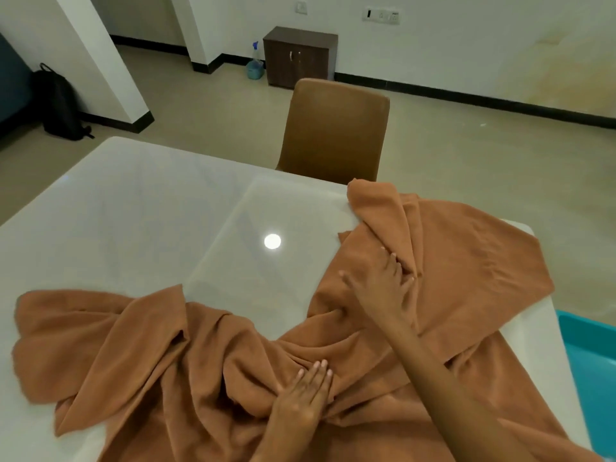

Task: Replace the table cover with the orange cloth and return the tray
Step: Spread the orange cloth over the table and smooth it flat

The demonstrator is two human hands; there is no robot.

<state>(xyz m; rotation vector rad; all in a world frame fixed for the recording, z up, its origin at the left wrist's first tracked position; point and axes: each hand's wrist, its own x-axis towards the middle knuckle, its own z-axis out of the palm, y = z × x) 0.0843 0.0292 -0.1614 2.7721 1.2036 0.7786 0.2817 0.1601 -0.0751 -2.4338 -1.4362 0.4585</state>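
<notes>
Tiled floor, white walls with dark skirting. White glossy worktop fills the foreground; its near edge and left end are cut off by the frame. Round light reflection on the bare middle.

Orange cloth lies crumpled across the near and right part of the worktop, heavily bunched and folded, not spread flat. One lobe reaches left, another goes up to the far edge by the chair. Lower part runs out of frame, so its full extent can't be judged.

Left hand: fingers straight and together, palm flat, pressing on the bunched cloth near the front centre. Wrist cut off at the bottom edge.

Right hand: arm reaches forward across the cloth, hand on a fold further back. Thumb out to the left, fingers bent into the ridge of fabric and gripping it; fingertips partly buried in the fold.

Brown chair tucked in at the far side, seat and legs hidden behind the worktop. Teal object at the right edge, mostly out of frame, can't identify it. Background: dark wood cabinet, spray bottle beside it, black backpack against the left wall, wall sockets up top.
</notes>
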